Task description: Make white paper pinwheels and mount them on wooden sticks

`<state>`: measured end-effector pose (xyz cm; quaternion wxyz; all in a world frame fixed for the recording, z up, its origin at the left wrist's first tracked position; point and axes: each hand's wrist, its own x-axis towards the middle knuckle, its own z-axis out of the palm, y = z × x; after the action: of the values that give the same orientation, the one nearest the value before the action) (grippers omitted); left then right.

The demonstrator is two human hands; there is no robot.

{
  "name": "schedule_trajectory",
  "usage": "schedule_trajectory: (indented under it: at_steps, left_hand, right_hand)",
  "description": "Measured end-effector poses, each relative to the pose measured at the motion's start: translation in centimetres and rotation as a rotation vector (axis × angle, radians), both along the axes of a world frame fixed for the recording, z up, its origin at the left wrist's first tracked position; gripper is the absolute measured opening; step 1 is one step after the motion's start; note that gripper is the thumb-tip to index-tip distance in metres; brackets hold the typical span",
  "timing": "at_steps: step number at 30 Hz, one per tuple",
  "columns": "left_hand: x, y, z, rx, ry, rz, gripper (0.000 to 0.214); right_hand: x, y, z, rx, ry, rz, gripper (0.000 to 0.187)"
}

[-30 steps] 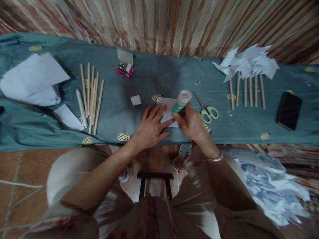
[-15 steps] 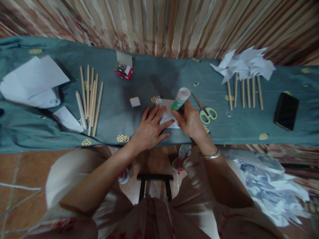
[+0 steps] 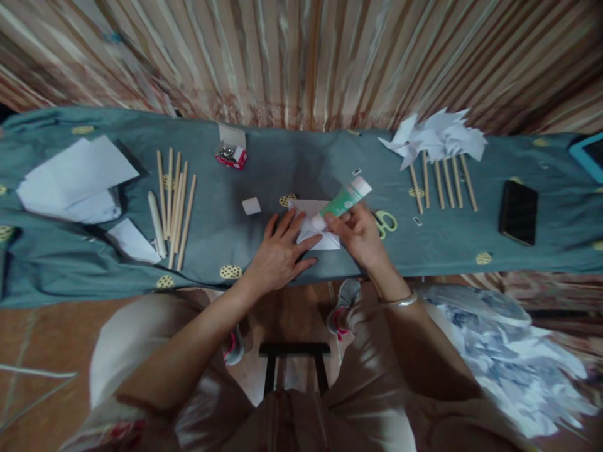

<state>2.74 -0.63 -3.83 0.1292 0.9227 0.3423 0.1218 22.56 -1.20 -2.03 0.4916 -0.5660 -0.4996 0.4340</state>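
A folded sheet of white paper [image 3: 330, 242] lies on the green cloth at the middle of the table. My left hand [image 3: 281, 250] rests flat across its left part, fingers spread. In my right hand [image 3: 360, 232] is a green and white glue stick [image 3: 346, 198], tilted, its lower end at the paper's surface. Whether that end touches the paper I cannot tell. Just right of this hand lie scissors with light green handles [image 3: 386, 223], their blades hidden behind it. A small white square [image 3: 251, 206] sits left of the paper.
Left are stacked white sheets [image 3: 80, 182] and several wooden sticks [image 3: 181, 210]. An opened red box of metal pieces [image 3: 232, 150] stands behind. Right are paper pinwheels [image 3: 438, 138] on sticks, a black phone [image 3: 518, 212] and a blue-edged object [image 3: 588, 157]. A bag of pinwheels [image 3: 513, 358] stands below the table's edge.
The glue stick has gone from nearly upright to leaning right, its lower end shifting left over the paper. My left hand keeps its place on the sheet. The whole view has shifted slightly.
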Motion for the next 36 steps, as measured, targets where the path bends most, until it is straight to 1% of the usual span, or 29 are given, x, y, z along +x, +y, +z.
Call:
schedule_trajectory:
  at_steps: [4,6,8,10,12,14,16,19,22,25,27,28,31,36]
  left_hand:
    - [-0.1,0.0,-0.2,0.01,-0.041,0.008,0.054]
    - [-0.5,0.3,-0.1,0.024,-0.098,0.011,0.059]
    - [-1.3,1.0,0.2,0.062,-0.173,0.028,0.062]
    - [-2.3,2.0,0.5,0.125,-0.248,0.102,0.061]
    - [-3.6,3.1,0.6,0.174,-0.301,0.241,0.058]
    - [-4.8,4.0,0.6,0.161,-0.29,0.367,0.057]
    - [-5.8,4.5,0.5,0.099,-0.258,0.455,0.052]
    - [-6.3,4.7,0.6,-0.024,-0.281,0.5,0.04]
    - [-5.5,4.4,0.8,-0.205,-0.472,0.498,0.036]
    - [-3.9,3.8,0.9,-0.463,-0.711,0.464,0.042]
    - [-2.8,3.4,0.8,-0.575,-0.797,0.449,0.045]
    - [-2.4,3.3,0.8,-0.604,-0.817,0.444,0.046]
    - [-1.4,3.0,0.7,-0.624,-0.825,0.428,0.046]
    - [-0.8,2.8,0.7,-0.646,-0.852,0.42,0.048]
  right_hand:
    - [0.8,0.3,0.9,-0.063,0.344,-0.146,0.04]
    - [1.1,0.4,1.3,-0.097,0.467,-0.164,0.039]
    - [1.4,0.4,1.5,-0.125,0.548,-0.145,0.037]
    - [1.8,0.3,1.6,-0.145,0.594,-0.123,0.034]
    - [2.0,0.2,1.6,-0.156,0.623,-0.109,0.031]
    - [2.2,0.1,1.5,-0.157,0.644,-0.102,0.03]
    - [2.2,0.0,1.5,-0.15,0.648,-0.096,0.032]
    - [1.9,-0.1,1.6,-0.127,0.631,-0.078,0.036]
    - [1.5,-0.2,1.7,-0.122,0.641,-0.049,0.039]
    - [0.9,-0.1,1.8,-0.165,0.693,-0.029,0.037]
    - [0.4,0.1,1.8,-0.207,0.745,-0.025,0.034]
    - [0.2,0.2,1.9,-0.227,0.771,-0.026,0.032]
    - [-0.5,0.6,1.9,-0.253,0.818,-0.042,0.028]
    - [-1.0,0.7,1.7,-0.245,0.788,-0.059,0.03]
